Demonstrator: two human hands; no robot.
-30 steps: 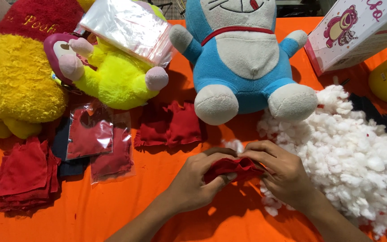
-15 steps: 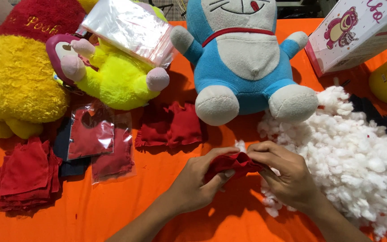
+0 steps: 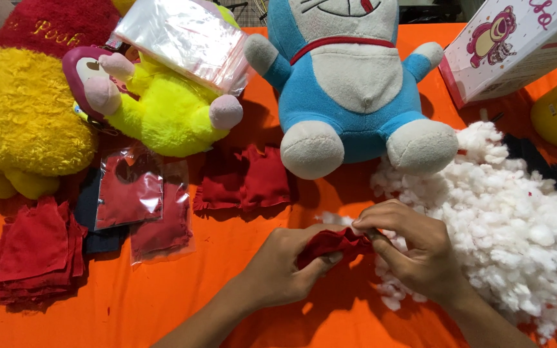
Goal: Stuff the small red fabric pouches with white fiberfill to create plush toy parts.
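Red pouch (image 3: 333,243) sits pinched between my hands: left hand (image 3: 285,274) grips its body, right hand (image 3: 414,254) pinches the mouth beside the stuffing (image 3: 517,225); I'd pack small tufts evenly.

Your two forearms came in from the lower edge and met near the middle — bare, angled toward each other. Your left hand (image 3: 285,270) lay palm down, fingers curled, thumb pinched against them. Your right hand (image 3: 414,251) arched over from the other side (knuckles up), fingertips bent down and touching the left hand's — both hands closed in a pinch.
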